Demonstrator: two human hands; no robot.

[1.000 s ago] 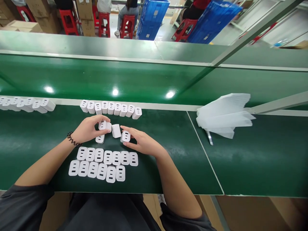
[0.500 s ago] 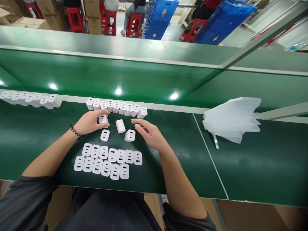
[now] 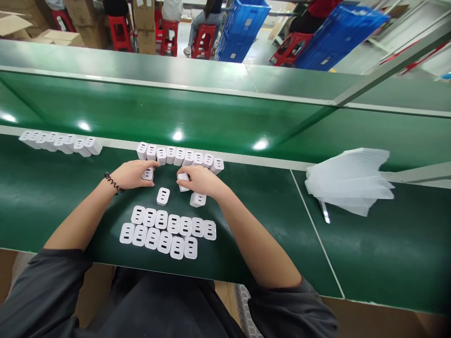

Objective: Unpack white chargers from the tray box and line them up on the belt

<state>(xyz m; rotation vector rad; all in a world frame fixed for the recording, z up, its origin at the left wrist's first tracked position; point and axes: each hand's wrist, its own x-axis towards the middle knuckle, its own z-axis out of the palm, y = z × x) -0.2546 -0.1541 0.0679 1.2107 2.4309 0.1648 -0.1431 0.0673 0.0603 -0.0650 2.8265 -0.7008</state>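
Your left hand (image 3: 136, 174) pinches a white block (image 3: 147, 174) at 11 o'clock from the loose block (image 3: 162, 196) | your right hand (image 3: 199, 178) has fingers wrapped round a second block (image 3: 183, 182), 2 o'clock | two near rows (image 3: 164, 242): 6 o'clock

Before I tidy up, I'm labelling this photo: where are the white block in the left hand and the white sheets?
White block (image 3: 148, 174) in the left hand (image 3: 132, 174): head view, slotted face.
White sheets (image 3: 347, 178): head view, upper surface.

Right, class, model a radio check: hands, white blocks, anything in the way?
Left hand gripping a white block. Right hand closed around another white block. Two loose blocks between the hands and front rows; back row just beyond the hands.
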